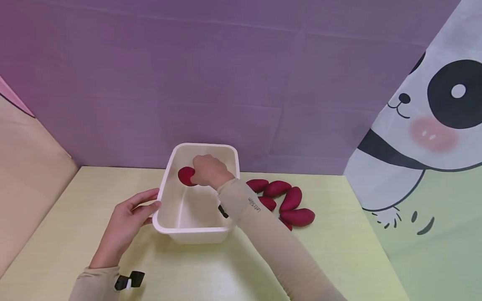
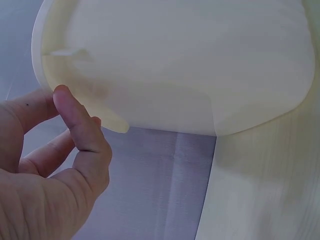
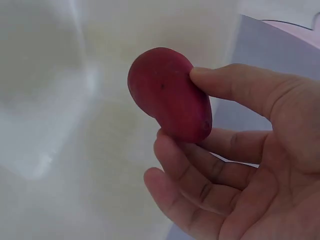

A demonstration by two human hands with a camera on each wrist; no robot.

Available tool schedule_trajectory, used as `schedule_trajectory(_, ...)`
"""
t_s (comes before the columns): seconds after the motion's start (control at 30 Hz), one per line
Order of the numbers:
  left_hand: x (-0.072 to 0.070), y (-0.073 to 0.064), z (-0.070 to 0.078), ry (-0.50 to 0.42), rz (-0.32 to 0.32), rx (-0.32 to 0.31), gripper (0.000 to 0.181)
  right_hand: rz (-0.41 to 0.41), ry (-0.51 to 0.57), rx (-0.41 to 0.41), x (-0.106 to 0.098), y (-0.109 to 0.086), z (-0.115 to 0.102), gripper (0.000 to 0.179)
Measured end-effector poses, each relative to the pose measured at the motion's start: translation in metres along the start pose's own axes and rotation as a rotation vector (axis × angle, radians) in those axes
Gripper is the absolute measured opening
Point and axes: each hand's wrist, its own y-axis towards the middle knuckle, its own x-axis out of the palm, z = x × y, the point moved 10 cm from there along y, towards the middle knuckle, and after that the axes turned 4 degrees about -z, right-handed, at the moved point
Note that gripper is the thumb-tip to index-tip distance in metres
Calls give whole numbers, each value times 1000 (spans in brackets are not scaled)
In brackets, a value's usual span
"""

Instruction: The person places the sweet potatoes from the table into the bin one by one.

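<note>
A deep white plastic bin stands on the table. Inside it, near its far left part, my right hand holds a dark red mango-like fruit. The right wrist view shows the thumb pressed on one side of this fruit and fingers on the other; its surface is smooth with a small dark spot. My left hand is at the bin's left side, thumb and fingertips touching the rim from outside. In the left wrist view those fingers lie against the outer wall and grip nothing visible.
Several more dark red fruits lie to the right of the bin, some partly hidden by my right forearm. A purple cloth backdrop hangs behind the table. On the right is a panel with a panda drawing.
</note>
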Motion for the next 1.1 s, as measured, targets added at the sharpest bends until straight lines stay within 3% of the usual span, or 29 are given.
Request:
schedule_trajectory(0.3,5,2,-1,-25,-4,9,50,-73,-91,82,43,14,11,12)
schedule_trajectory(0.57,5,1,1,-19,-3,14,50,-122,-112,66,56,13,10,14)
schedule_trajectory(0.8,3,0,1,-50,-6,7,50,-73,-147,24,45,12,0,15)
schedule_trajectory(1.1,2,0,0,-46,-4,12,50,-57,-115,-74,1,-8,-19,18)
